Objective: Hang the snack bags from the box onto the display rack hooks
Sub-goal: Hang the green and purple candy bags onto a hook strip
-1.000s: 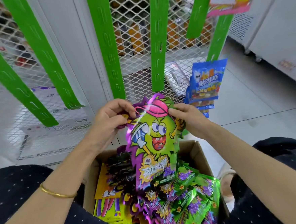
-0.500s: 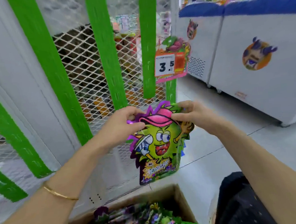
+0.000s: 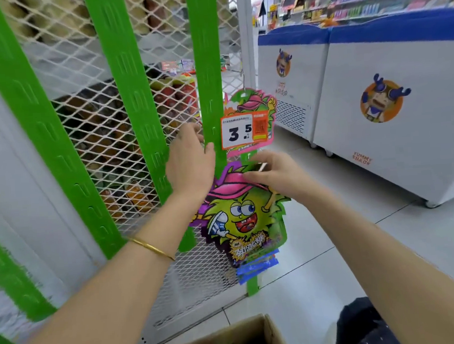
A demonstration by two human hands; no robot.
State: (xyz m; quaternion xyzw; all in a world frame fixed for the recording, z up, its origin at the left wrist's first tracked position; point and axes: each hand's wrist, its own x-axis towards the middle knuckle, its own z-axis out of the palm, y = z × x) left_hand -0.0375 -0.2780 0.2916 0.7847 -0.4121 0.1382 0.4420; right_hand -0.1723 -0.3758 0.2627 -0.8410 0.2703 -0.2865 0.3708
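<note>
raised from the cardboard box, the snack bag now sits just under the price tag, its top pinched by the right hand alone; the left hand has shifted to the green strip, grip unclear, so hooking looks close.

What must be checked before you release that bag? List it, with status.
1. Grip: right hand pinches the bag at its top: ok.
2. Hung securely: cannot tell; the hand hides the bag's top edge.
3. Free hand: left hand against the strip, not holding the bag: ok.
4. Facing: print faces out: ok.
5. Price tag: above the bag, uncovered: ok.
6. Below: bag's bottom overlaps the blue bags: not ok.
</note>
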